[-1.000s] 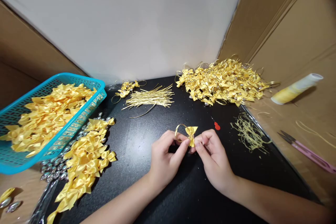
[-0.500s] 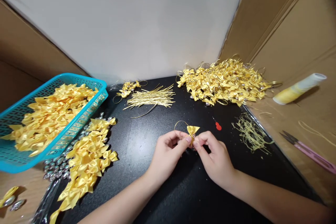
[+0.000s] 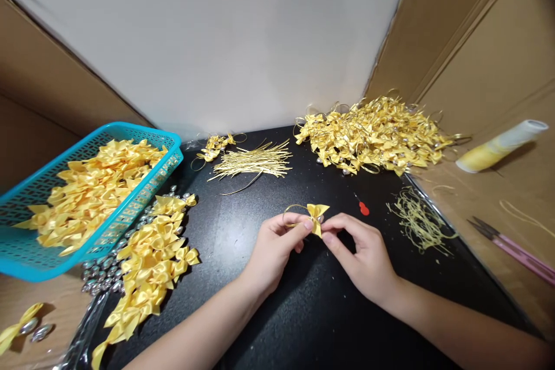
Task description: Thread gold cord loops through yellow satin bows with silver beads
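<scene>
A small yellow ribbon bow (image 3: 319, 212) with a gold cord loop (image 3: 295, 208) is held above the black tabletop (image 3: 277, 329). My left hand (image 3: 277, 248) is closed on it, thumb pressed against the bow's knot, with the loop rising over the fingers. From the other side my right hand (image 3: 362, 251) pinches at the bow's lower right edge with thumb and forefinger. A small silvery bell or bead shows beside the knot, partly covered. Just beyond the right hand lies a red needle threader (image 3: 363, 208).
At left stands a turquoise basket (image 3: 167, 170) of yellow bows, beside silver beads (image 3: 102, 272) and loose bows (image 3: 151, 260). Gold cords (image 3: 255, 160) lie ahead; a heap of corded bows (image 3: 377, 136) is behind. Thread scraps (image 3: 418, 219), pink-handled snips (image 3: 515, 248) and a tube (image 3: 503, 147) are right.
The bow has turned between my fingers, so its two tips and a lower tail now show. My right hand's grip has shifted slightly lower. The view has moved a little.
</scene>
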`<state>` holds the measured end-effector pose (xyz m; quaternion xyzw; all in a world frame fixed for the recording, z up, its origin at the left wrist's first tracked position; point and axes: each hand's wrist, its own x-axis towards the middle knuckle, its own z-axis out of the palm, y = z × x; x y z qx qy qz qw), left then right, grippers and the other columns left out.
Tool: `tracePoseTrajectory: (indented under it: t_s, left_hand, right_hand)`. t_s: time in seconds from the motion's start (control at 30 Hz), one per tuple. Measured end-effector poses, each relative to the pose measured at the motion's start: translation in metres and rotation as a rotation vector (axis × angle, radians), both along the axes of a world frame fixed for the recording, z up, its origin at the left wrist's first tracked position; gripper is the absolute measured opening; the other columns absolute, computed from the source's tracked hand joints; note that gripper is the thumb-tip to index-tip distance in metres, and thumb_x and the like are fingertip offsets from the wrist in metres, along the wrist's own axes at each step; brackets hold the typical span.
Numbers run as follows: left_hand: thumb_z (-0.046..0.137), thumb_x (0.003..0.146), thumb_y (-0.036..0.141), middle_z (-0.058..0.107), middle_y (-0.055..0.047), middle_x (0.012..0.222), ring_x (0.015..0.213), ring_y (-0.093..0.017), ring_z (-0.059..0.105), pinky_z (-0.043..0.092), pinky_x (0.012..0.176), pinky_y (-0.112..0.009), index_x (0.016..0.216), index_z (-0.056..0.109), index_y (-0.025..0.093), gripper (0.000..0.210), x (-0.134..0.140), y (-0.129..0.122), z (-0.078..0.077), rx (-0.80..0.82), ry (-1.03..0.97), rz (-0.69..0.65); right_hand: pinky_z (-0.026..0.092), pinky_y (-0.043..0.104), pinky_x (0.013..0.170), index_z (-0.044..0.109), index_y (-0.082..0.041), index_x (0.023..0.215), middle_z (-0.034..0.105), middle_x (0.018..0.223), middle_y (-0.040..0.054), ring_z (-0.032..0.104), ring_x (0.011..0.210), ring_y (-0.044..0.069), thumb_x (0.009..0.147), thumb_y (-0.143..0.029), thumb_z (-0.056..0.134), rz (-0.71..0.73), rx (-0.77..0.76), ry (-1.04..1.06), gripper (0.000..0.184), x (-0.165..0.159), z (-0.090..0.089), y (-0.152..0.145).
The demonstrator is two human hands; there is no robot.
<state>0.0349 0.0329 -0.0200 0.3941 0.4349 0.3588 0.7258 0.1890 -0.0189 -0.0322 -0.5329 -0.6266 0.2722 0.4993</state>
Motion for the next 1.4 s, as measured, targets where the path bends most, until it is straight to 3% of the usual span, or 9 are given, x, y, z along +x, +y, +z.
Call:
tracePoseTrajectory:
  t_s: [0.33, 0.5, 0.63, 0.77, 0.87, 0.97, 1.1, 1.23, 1.4]
  left_hand:
    - [0.078, 0.064, 0.035, 0.058, 0.002, 0.057, 0.047, -0.005, 0.040, 0.031, 0.046, -0.019, 0.064, 0.069, 0.014, 0.023, 0.000, 0.000, 0.002, 0.063, 0.134, -0.047]
    - [0.072, 0.072, 0.029, 0.062, -0.002, 0.062, 0.057, -0.010, 0.050, 0.038, 0.055, -0.021, 0.066, 0.070, 0.015, 0.015, -0.002, -0.005, 0.005, 0.395, 0.342, -0.002]
    - [0.068, 0.076, 0.022, 0.059, -0.001, 0.060, 0.054, -0.009, 0.048, 0.037, 0.053, -0.021, 0.070, 0.072, 0.016, 0.009, -0.003, -0.009, 0.007, 0.752, 0.507, -0.018]
    - [0.066, 0.078, 0.021, 0.061, -0.002, 0.062, 0.055, -0.010, 0.049, 0.037, 0.053, -0.021, 0.073, 0.072, 0.017, 0.009, -0.002, -0.010, 0.007, 0.863, 0.547, -0.032]
    - [0.067, 0.077, 0.023, 0.061, -0.002, 0.062, 0.056, -0.010, 0.049, 0.037, 0.053, -0.021, 0.070, 0.072, 0.017, 0.010, 0.000, -0.008, 0.008, 0.744, 0.518, -0.052]
    - [0.068, 0.074, 0.027, 0.061, -0.002, 0.061, 0.055, -0.010, 0.048, 0.037, 0.052, -0.021, 0.066, 0.070, 0.015, 0.015, 0.001, -0.004, 0.007, 0.445, 0.408, -0.086]
    - [0.070, 0.069, 0.032, 0.057, 0.002, 0.055, 0.045, -0.006, 0.039, 0.029, 0.042, -0.017, 0.067, 0.068, 0.013, 0.019, -0.001, 0.006, 0.004, 0.114, 0.347, -0.155]
    - [0.072, 0.065, 0.032, 0.056, 0.002, 0.054, 0.044, -0.005, 0.041, 0.032, 0.040, -0.016, 0.064, 0.065, 0.013, 0.020, -0.002, 0.013, 0.004, 0.038, 0.325, -0.169]
    - [0.070, 0.064, 0.030, 0.055, 0.002, 0.053, 0.045, -0.006, 0.043, 0.035, 0.039, -0.016, 0.062, 0.065, 0.014, 0.017, 0.000, 0.016, 0.009, 0.002, 0.306, -0.158]
  right_hand:
    - [0.048, 0.031, 0.072, 0.063, -0.022, 0.082, 0.066, 0.079, 0.0016, 0.061, 0.077, 0.017, 0.087, -0.018, 0.059, -0.085, 0.059, -0.104, 0.008, 0.001, 0.004, 0.003]
    - [0.044, 0.038, 0.079, 0.069, -0.025, 0.086, 0.056, 0.092, 0.0052, 0.054, 0.089, 0.021, 0.077, -0.017, 0.069, -0.244, 0.337, -0.327, 0.012, 0.004, 0.009, 0.001]
    - [0.043, 0.041, 0.081, 0.071, -0.026, 0.089, 0.056, 0.096, 0.0060, 0.052, 0.091, 0.022, 0.079, -0.019, 0.068, -0.234, 0.288, -0.387, 0.012, 0.000, 0.006, 0.000]
    - [0.042, 0.043, 0.082, 0.071, -0.026, 0.083, 0.055, 0.095, 0.0059, 0.051, 0.091, 0.022, 0.083, -0.018, 0.063, -0.228, 0.224, -0.373, 0.011, -0.004, 0.003, 0.002]
    - [0.042, 0.041, 0.079, 0.069, -0.024, 0.077, 0.053, 0.089, 0.0050, 0.051, 0.087, 0.021, 0.083, -0.017, 0.062, -0.233, 0.220, -0.349, 0.012, -0.004, 0.003, 0.003]
    - [0.042, 0.040, 0.078, 0.069, -0.025, 0.079, 0.051, 0.086, 0.0038, 0.052, 0.086, 0.020, 0.084, -0.017, 0.062, -0.219, 0.266, -0.272, 0.012, 0.000, 0.007, 0.002]
    - [0.050, 0.038, 0.076, 0.065, -0.024, 0.082, 0.057, 0.099, 0.0063, 0.058, 0.088, 0.019, 0.088, -0.023, 0.058, -0.185, 0.238, 0.077, 0.010, 0.015, 0.022, 0.003]
    - [0.056, 0.033, 0.062, 0.055, -0.024, 0.088, 0.068, 0.105, 0.0066, 0.063, 0.059, 0.012, 0.091, -0.037, 0.055, -0.190, 0.080, 0.450, 0.013, 0.031, 0.040, 0.009]
    - [0.057, 0.028, 0.051, 0.051, -0.024, 0.088, 0.071, 0.071, 0.0003, 0.067, 0.053, 0.015, 0.085, -0.044, 0.062, -0.005, -0.205, 0.633, 0.023, 0.032, 0.042, 0.017]
